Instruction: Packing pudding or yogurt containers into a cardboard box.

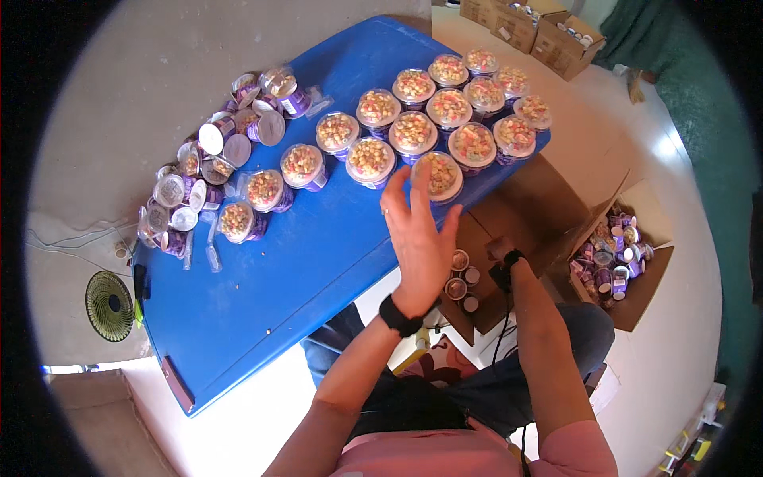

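Note:
My left hand (413, 215) is at the nearest cup (443, 181) on the blue table (278, 310), fingers apart over its left side; whether they touch it I cannot tell. The cup has a clear lid, a purple body and popcorn-like pieces inside, like several others (369, 157) standing in rows. My right hand (499, 248) is down inside an open cardboard box (540, 203) below the table's right edge, beside a few upright cups (456, 288); its fingertips are hard to make out.
Jumbled purple cups (191, 191) lie along the table's left side. Another open carton (628, 310) of loose cups stands at the right, and more cartons (560, 52) at the back. A green basket (110, 306) is left of the table. My knee (592, 334) is below the box.

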Motion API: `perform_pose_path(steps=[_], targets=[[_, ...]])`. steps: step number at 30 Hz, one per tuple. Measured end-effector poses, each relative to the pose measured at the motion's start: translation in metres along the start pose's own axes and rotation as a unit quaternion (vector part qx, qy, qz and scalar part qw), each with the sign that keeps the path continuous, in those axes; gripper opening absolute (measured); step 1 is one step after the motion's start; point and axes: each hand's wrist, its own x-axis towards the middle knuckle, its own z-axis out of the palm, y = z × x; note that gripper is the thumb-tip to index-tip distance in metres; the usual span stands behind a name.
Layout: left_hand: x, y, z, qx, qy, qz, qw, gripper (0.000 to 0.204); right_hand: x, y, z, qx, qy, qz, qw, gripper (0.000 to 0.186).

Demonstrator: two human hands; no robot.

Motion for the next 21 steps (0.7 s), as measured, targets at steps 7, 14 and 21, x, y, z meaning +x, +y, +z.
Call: perform_pose_path(steps=[7,14,21], targets=[[-0.011,0.019,0.011,-0.104,-0.081,0.003,0.991,0.061,-0.051,0.015,-0.064,0.031,0.12,-0.016,0.992,0.02],[-0.086,0.007,0.03,-0.233,-0.266,-0.055,0.934,0.062,-0.146,-0.069,-0.061,0.024,0.068,-0.184,0.98,0.046],[-0.11,-0.061,0.071,-0.068,-0.267,-0.056,0.96,0.062,-0.196,-0.12,-0.047,0.211,-0.211,-0.096,0.949,0.048]])
